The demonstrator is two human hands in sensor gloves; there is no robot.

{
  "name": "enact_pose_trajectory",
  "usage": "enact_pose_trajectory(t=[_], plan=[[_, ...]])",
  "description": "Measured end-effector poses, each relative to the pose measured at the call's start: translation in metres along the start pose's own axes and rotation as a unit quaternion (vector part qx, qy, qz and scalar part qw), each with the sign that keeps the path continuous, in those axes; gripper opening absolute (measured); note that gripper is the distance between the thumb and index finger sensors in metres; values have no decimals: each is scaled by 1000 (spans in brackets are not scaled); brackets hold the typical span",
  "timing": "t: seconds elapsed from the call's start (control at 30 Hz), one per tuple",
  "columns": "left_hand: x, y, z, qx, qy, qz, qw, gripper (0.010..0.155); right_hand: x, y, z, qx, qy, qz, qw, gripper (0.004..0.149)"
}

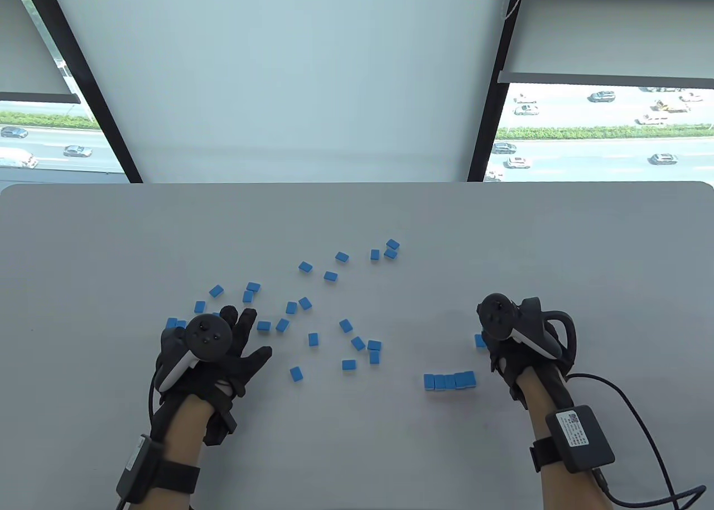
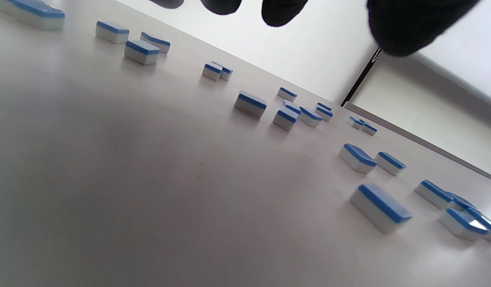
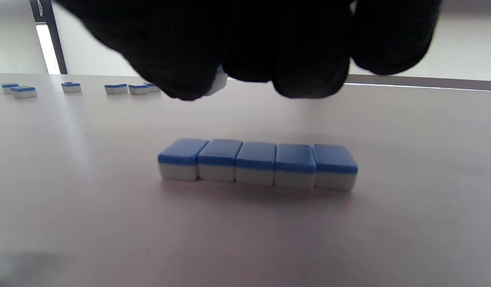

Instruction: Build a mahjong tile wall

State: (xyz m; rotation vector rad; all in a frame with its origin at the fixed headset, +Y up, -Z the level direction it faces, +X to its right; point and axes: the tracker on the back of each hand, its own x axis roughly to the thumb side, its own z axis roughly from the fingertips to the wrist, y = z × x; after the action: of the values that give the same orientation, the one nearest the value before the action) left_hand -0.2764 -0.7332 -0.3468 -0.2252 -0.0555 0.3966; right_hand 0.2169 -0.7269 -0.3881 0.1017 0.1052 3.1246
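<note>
A row of five tiles was seen on the table, right of centre near the front edge. The tiles were laid side by side, touching, blue backs up, white halves down; in the right wrist view the row looked straight and one tile high.

The right hand was held just beyond the row's right end, above the table. Its fingers were curled, and a held tile was pinched in them; only a white corner of it was visible between the glove tips in the wrist view. The held tile was not touching the row.

The left hand was placed at the left, among the loose tiles, fingers spread and fairly straight, nothing gripped. Whether the palm touched the table could not be told. A couple of tiles were partly covered at its left edge.

The loose tiles were scattered flat, blue side up, across the table's middle and left, mostly apart from each other, a few in touching pairs. No tray or box was used; all tiles lay directly on the table.
</note>
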Motion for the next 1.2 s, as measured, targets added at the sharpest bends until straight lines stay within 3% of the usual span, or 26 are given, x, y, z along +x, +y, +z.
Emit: enact_pose_trajectory(t=[0.37,0.93,1.07,1.2], plan=[[1,-1,0,-2,-1,0,1000,83,15,14,-2,47,-6,44,998,55],[1,0,0,0,-1,-1,1000,83,14,13,-2,32,-11,40,999,59],[2,1,0,4,-2,0,1000,83,13,-9,3,14,-7,5,1000,62],[3,2,1,8,-4,-1,1000,83,20,-45,10,-29,-4,-38,999,63]])
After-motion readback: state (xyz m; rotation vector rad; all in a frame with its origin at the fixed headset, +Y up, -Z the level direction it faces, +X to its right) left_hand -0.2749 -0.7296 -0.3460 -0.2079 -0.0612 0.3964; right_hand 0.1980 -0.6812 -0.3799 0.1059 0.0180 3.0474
